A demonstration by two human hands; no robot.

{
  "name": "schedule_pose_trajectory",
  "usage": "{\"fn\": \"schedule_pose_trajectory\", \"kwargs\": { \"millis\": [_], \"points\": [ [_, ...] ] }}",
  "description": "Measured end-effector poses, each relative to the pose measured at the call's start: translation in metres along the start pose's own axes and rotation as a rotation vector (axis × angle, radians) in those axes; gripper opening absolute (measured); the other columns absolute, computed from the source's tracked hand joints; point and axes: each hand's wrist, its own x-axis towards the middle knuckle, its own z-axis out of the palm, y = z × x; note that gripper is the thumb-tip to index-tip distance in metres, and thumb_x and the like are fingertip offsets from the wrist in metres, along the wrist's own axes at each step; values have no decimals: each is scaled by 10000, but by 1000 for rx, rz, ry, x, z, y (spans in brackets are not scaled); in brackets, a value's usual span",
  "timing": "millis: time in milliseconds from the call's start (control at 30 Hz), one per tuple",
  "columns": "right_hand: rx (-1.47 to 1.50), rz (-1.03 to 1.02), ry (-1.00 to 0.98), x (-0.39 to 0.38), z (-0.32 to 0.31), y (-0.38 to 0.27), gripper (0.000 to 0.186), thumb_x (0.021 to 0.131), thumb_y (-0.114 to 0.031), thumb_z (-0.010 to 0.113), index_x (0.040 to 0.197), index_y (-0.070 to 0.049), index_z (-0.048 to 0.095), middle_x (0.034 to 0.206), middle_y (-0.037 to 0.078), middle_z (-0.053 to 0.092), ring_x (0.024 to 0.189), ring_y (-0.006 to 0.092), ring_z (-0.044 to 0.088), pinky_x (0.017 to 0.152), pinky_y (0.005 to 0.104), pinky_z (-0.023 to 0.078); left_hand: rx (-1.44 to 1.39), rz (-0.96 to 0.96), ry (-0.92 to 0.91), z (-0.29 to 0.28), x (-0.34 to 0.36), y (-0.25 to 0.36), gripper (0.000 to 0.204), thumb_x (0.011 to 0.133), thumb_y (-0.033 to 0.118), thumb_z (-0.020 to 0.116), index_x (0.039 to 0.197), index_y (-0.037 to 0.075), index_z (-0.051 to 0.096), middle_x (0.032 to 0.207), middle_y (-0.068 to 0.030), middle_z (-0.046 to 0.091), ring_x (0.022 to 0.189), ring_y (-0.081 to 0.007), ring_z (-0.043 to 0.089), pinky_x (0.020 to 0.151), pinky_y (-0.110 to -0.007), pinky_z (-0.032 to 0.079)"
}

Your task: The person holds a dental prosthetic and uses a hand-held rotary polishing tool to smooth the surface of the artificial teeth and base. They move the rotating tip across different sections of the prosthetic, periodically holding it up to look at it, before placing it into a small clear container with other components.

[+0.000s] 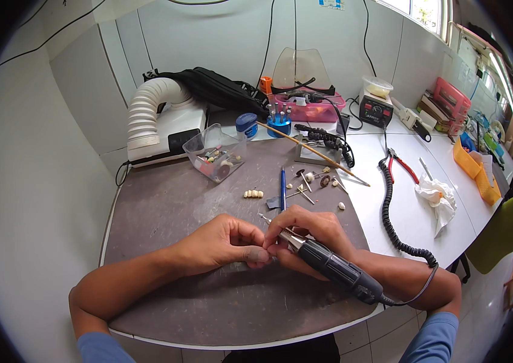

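Brown worktop (160,206) below, right hand (317,231), holding black handpiece (340,270), apparently touches left hand (223,245).

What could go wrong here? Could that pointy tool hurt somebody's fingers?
Maybe! The right hand holds a black handpiece, and its thin tip points out close to the left hand, so a slip might nick a finger. I can't tell whether it's spinning. The curly black cord passes near the right forearm, so it might snag. And the small white piece near the right edge of the brown surface could get knocked away.
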Motion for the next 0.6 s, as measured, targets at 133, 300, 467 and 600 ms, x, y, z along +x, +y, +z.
{"fn": "schedule_pose_trajectory", "kwargs": {
  "millis": [133, 300, 467, 600],
  "points": [
    [10, 30, -30, 0, 1, -1, 204, 798, -20, 702, 973, -83, 617, 845, 61, 701, 759, 172, 711, 657, 305, 547, 15, -13, -6, 2, 0, 3, 222, 882, 194, 753, 991, 7, 706, 867, 0, 679, 800, -58, 606, 758, -222, 495],
    [14, 63, -43, 0, 1, -4, 219, 799, 6, 680, 991, -52, 592, 862, 75, 680, 786, 153, 704, 673, 287, 550, 37, 5, -5, 3, 0, 3, 228, 880, 203, 756, 987, 8, 709, 867, 0, 678, 797, -62, 605, 759, -225, 495],
    [91, 132, 32, -1, -4, -1, 223, 846, -45, 666, 1048, -36, 573, 872, 79, 670, 806, 120, 669, 720, 277, 523, 18, -34, -6, 2, -2, 6, 220, 885, 133, 737, 1039, -19, 698, 927, -52, 703, 840, -96, 642, 815, -249, 508],
    [106, 180, 6, -1, -9, -1, 207, 880, -95, 688, 1047, -41, 577, 869, 68, 669, 835, 113, 660, 752, 275, 513, 9, -39, 9, 4, -1, 7, 193, 893, 137, 728, 1002, -19, 696, 925, -54, 701, 835, -98, 641, 809, -250, 511]
  ]
}}
